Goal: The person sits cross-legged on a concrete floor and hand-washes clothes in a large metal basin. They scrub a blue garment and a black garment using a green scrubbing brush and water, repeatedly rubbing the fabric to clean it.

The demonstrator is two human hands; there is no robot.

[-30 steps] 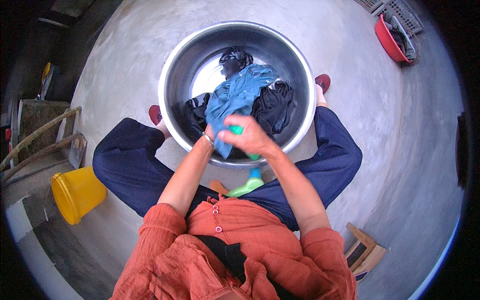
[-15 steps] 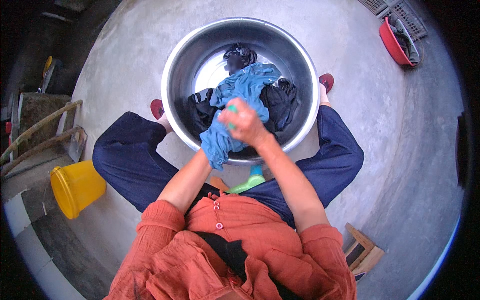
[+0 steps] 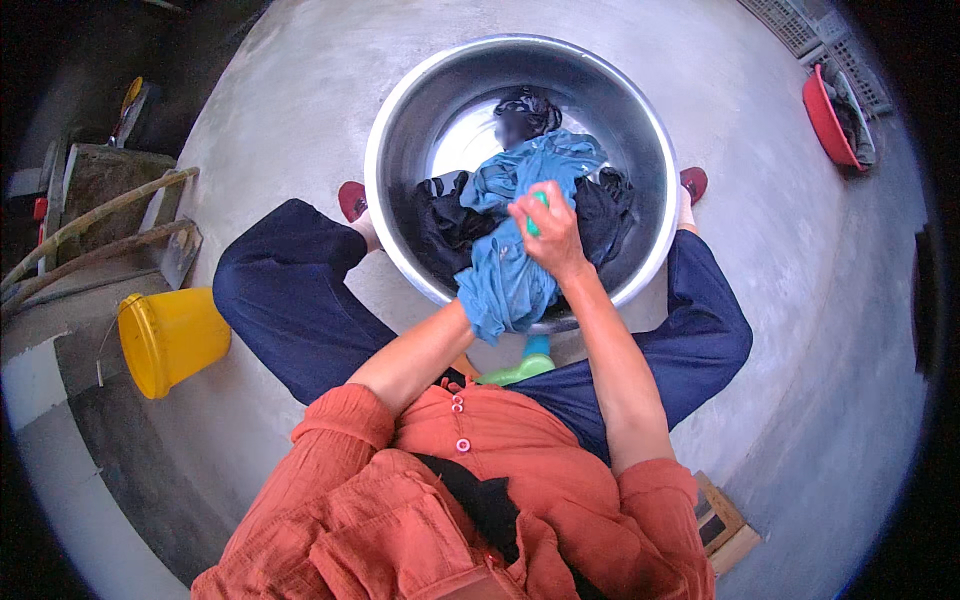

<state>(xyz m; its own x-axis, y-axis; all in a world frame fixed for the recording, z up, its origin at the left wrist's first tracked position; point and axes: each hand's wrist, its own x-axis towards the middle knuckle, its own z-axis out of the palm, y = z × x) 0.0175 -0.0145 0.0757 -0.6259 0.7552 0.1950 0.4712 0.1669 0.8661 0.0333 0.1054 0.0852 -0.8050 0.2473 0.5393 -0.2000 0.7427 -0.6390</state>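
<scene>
A wet blue garment (image 3: pixel 510 270) lies bunched in a wide metal basin (image 3: pixel 400 120), part of it draped toward me over the near rim. My left forearm (image 3: pixel 430 345) reaches under this cloth, and the cloth hides my left hand and its fingers. My right hand (image 3: pixel 555 235) is above the garment, closed around a small green object (image 3: pixel 536 212). Only bits of that object show, so its kind is unclear. Dark wet clothes (image 3: pixel 605 215) lie to the right of the blue one, with more dark cloth (image 3: pixel 450 215) to its left and another black bundle (image 3: pixel 528 115) behind it.
The basin stands between my spread legs. Left of me are a yellow bucket (image 3: pixel 175 340) and long wooden handles (image 3: pixel 100 225). A red tub (image 3: pixel 835 120) with dark cloth sits far right, beside grey crates (image 3: pixel 790 25). Behind my right elbow is a small wooden frame (image 3: pixel 728 525).
The whole scene has shifted to the right in view. My right hand has moved slightly away from me along the blue garment, keeping hold of the green object. The left hand stays under the cloth.
</scene>
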